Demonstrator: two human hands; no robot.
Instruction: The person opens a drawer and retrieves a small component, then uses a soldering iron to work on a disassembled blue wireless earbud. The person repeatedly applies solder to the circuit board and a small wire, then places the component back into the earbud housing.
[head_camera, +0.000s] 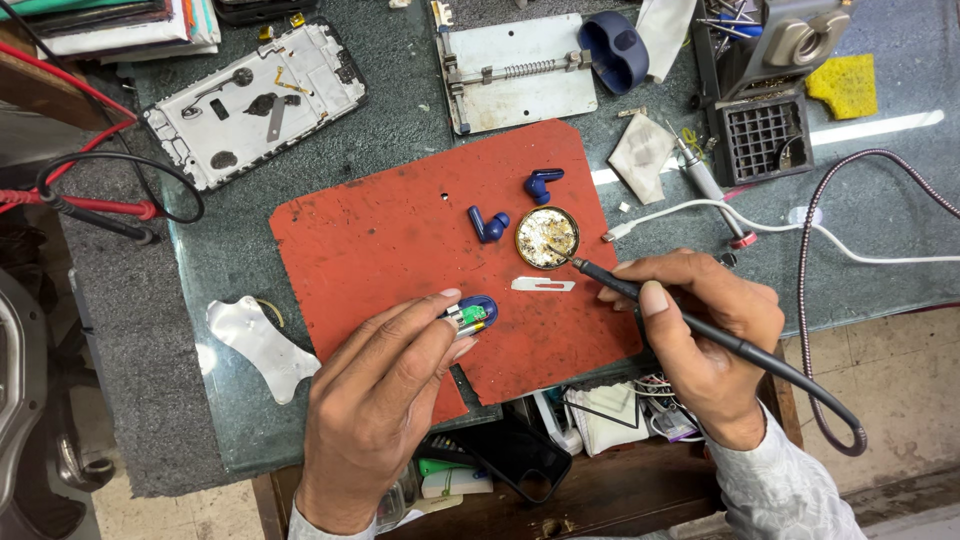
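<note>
My left hand (385, 395) pinches a small blue earbud half (474, 314) with a green circuit board showing, held down on the red mat (400, 240). My right hand (700, 335) grips a black soldering iron (640, 296) like a pen. Its tip rests in a round brass tin (547, 237) of flux or tip cleaner. Two blue earbud shells, one (488, 224) and another (541, 183), lie on the mat beside the tin. A thin metal blade (543, 284) lies just below the tin.
A phone frame (255, 100) lies at the back left with red and black probe leads (100, 205) near it. A metal clamp plate (515, 70), a blue case (612, 50), a yellow sponge (845, 85), a white cable (780, 225) and a metal pry sheet (260, 345) surround the mat.
</note>
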